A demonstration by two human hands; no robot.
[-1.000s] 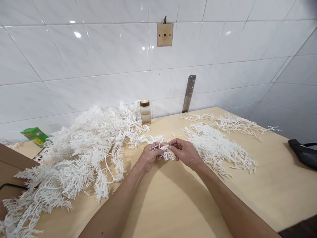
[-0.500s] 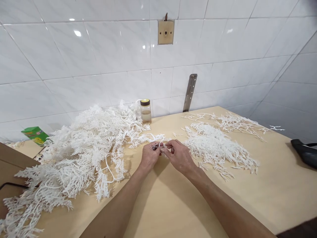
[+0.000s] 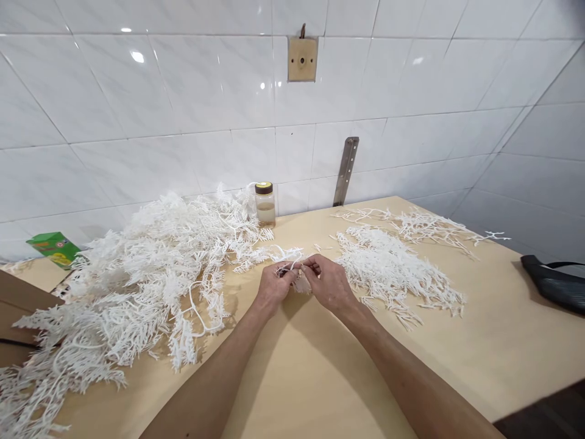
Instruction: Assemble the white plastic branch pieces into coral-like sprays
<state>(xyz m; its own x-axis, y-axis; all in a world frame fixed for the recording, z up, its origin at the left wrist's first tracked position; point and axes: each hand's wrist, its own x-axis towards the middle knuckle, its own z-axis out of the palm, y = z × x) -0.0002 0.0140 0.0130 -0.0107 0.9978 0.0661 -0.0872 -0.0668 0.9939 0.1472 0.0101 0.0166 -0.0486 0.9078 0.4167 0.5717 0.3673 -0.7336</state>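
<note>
Less white sprig (image 3: 300, 284) visible between left hand (image 3: 273, 285) and right hand (image 3: 329, 283) than before.

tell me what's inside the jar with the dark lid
The jar holds something pale brown, seemingly liquid, in its lower part. The dark lid covers the mouth, so nothing directly beneath it shows.

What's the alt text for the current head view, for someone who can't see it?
Left hand and right hand hold a small white branching piece between them over a wooden table. A large white heap lies left, a smaller pile right; a lidded jar stands behind near the tiled wall.
</note>
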